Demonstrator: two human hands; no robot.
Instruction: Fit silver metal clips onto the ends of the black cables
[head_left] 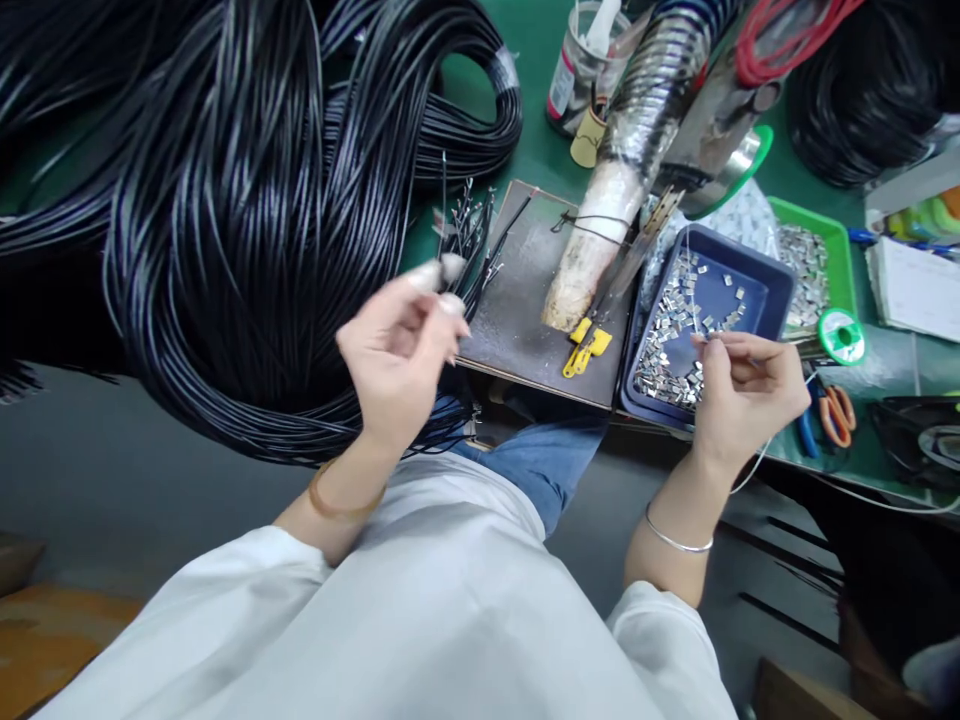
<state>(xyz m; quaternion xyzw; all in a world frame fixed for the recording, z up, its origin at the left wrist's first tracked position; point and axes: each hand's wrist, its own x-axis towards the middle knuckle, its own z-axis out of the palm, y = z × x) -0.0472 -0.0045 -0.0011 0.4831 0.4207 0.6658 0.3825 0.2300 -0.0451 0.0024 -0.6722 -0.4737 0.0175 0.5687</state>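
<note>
My left hand (397, 350) is raised in front of the bench, its thumb and fingers drawn together in a loose pinch. Pale covers sit on its fingertips; anything between them is too blurred to make out. Just behind those fingers lies a bunch of short black cables (469, 240) with stripped ends. Over the front of a dark blue tray (761, 285), my right hand (750, 390) pinches a thin pale solder wire (694, 290). The wire rises above the fingertips, and its tail loops below the wrist toward the right. Small silvery metal pieces (664, 355) are scattered in the tray.
A large coil of black cable (262, 220) covers the left side. A ribbed duct (637, 140) slants over a brown board (517, 310), near yellow clips (585, 348). To the right are a green bin (844, 260), a green-white spool (841, 337) and orange-handled scissors (836, 415).
</note>
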